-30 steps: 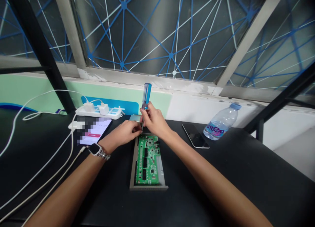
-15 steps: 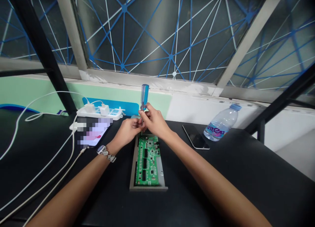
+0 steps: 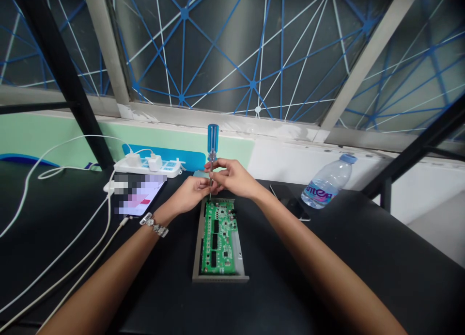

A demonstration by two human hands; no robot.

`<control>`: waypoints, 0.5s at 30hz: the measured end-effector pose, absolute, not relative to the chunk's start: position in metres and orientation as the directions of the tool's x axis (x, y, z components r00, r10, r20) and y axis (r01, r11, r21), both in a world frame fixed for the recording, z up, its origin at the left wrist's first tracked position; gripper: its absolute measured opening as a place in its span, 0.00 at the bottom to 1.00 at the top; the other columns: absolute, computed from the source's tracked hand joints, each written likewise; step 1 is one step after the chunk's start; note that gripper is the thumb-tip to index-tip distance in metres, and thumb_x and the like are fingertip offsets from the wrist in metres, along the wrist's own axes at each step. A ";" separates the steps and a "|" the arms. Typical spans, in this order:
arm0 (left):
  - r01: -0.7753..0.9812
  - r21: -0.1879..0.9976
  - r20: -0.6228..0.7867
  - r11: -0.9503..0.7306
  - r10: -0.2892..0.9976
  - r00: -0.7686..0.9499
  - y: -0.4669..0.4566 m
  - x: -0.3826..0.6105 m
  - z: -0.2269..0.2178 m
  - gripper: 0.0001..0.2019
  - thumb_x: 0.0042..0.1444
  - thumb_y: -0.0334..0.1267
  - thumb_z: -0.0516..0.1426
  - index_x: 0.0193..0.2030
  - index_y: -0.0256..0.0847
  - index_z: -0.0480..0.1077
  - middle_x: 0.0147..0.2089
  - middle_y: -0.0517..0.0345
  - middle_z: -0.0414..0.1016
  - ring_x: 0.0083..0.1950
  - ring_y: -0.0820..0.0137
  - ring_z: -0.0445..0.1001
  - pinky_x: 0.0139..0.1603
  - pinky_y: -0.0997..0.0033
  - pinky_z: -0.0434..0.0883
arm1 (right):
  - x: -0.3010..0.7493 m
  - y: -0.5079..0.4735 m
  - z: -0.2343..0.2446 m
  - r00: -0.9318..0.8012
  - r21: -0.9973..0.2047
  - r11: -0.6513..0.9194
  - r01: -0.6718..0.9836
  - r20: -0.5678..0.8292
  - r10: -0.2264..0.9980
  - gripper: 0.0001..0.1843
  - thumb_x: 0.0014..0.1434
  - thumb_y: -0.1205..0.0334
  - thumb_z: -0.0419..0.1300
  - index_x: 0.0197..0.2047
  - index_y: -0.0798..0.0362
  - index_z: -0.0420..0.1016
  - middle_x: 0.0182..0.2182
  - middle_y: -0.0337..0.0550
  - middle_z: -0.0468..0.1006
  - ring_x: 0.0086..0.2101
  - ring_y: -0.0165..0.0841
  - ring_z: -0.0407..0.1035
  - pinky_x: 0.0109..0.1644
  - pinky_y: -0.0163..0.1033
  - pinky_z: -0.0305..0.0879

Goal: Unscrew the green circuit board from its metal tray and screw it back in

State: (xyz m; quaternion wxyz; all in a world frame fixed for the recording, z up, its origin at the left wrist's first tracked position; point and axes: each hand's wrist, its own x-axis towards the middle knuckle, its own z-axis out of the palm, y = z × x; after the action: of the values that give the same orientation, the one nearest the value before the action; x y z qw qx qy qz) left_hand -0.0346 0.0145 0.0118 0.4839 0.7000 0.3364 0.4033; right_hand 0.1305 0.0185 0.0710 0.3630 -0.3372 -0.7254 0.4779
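A screwdriver (image 3: pixel 212 140) with a clear blue handle stands nearly upright over the far left corner of a green circuit board (image 3: pixel 227 247). Its tip reaches down to that corner; any screw under it is too small to make out. My right hand (image 3: pixel 236 178) grips the shaft just below the handle, fingers closed. Lower down, my left hand (image 3: pixel 189 193) pinches around the shaft close to the tip. The board lies in a grey metal tray-like housing (image 3: pixel 220 279) on the black table, several black components along its left half.
At left, a phone (image 3: pixel 140 199) lies plugged in near a white power strip (image 3: pixel 145 166), with white cables (image 3: pixel 82 272) running across the table. To the right are another phone (image 3: pixel 290 204) and a water bottle (image 3: pixel 325 182). Black frame legs (image 3: pixel 70 78) flank the window.
My right hand has slid from the handle's base down onto the shaft, its fingers opening out more. The screwdriver handle has turned and stands straighter. My left hand stays by the tip.
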 end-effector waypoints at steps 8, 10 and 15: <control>0.117 0.923 0.264 -0.367 0.823 0.502 0.013 -0.032 0.013 0.15 0.61 0.47 0.56 0.42 0.37 0.75 0.47 0.48 0.80 0.51 0.63 0.77 0.59 0.59 0.67 | 0.137 0.022 0.071 -0.549 -0.952 0.295 0.084 0.203 0.811 0.10 0.57 0.64 0.61 0.43 0.58 0.76 0.30 0.43 0.81 0.23 0.28 0.73 0.24 0.33 0.71; 0.121 0.917 0.273 -0.381 0.818 0.506 0.013 -0.032 0.012 0.14 0.61 0.46 0.56 0.43 0.38 0.75 0.48 0.48 0.79 0.51 0.63 0.76 0.60 0.60 0.67 | 0.139 0.023 0.071 -0.559 -0.943 0.320 0.093 0.216 0.800 0.11 0.57 0.63 0.61 0.44 0.58 0.76 0.29 0.43 0.81 0.24 0.28 0.73 0.24 0.33 0.71; 0.158 0.902 0.301 -0.402 0.848 0.436 0.013 -0.030 0.007 0.13 0.59 0.44 0.59 0.44 0.37 0.72 0.46 0.48 0.79 0.49 0.63 0.77 0.53 0.63 0.71 | 0.137 0.024 0.069 -0.520 -0.912 0.386 0.140 0.264 0.813 0.10 0.57 0.61 0.61 0.40 0.58 0.78 0.25 0.41 0.79 0.24 0.28 0.72 0.26 0.33 0.69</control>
State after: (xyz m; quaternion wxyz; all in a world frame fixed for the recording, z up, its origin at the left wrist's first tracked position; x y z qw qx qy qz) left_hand -0.0301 0.0126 0.0072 0.4258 0.7327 0.3431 0.4050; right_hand 0.1374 0.0236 0.0691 0.3716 -0.3196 -0.7448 0.4527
